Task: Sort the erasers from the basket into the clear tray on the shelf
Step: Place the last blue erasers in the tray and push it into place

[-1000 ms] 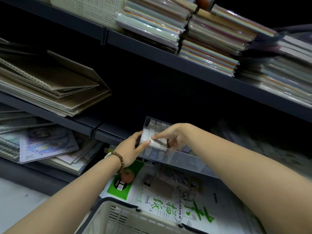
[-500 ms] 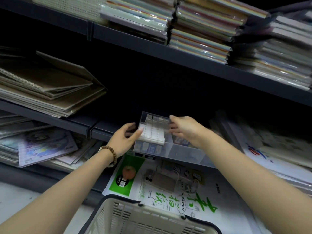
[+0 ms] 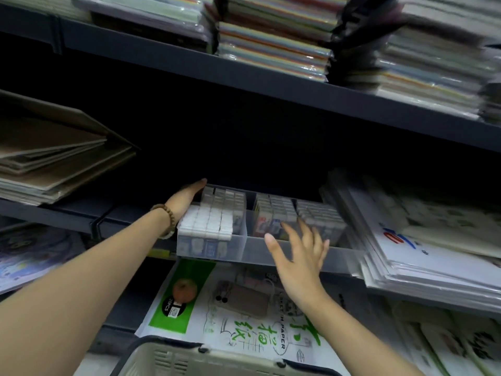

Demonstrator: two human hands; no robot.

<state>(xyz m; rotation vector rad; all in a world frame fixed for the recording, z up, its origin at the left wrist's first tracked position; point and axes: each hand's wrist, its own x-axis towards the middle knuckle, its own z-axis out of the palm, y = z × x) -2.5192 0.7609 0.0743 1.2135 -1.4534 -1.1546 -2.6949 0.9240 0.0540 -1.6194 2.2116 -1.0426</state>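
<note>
Kraft pads (image 3: 54, 158): stacked on the shelf (image 3: 78, 217), well to the left of the clear tray (image 3: 252, 253).
Left hand (image 3: 187, 198): at the tray's left end, a beaded bracelet (image 3: 166, 216) on the wrist.
Left fingers (image 3: 196, 187): straight and pressed together, lying flat along the outside of the tray's left wall and pointing toward its back corner. They hold nothing.
Erasers (image 3: 208, 221): inside the tray, stood in tight rows. The white block in the left compartment is just inside the wall that the left fingers lie against, and more rows fill the middle and right compartments (these are blurred, and the wrappers cannot be read).
Clear tray: sits on the shelf with its front wall at the shelf's edge, split by dividers into three compartments.
Right hand (image 3: 301, 256): in front of the tray's front wall, level with the middle compartment, palm toward the tray.
Right fingers (image 3: 288, 236): spread wide and holding nothing. The tips cross the front wall near the middle and right eraser rows, and whether they touch the plastic cannot be told.
Sketch-paper pack (image 3: 244, 308): lies flat below the tray.
Basket (image 3: 217, 359): below the tray at the bottom edge of the view, with only its rim showing.
White paper packs (image 3: 433, 253): piled just right of the tray.
Coloured paper stacks (image 3: 271, 44): on the upper shelf above the tray.
</note>
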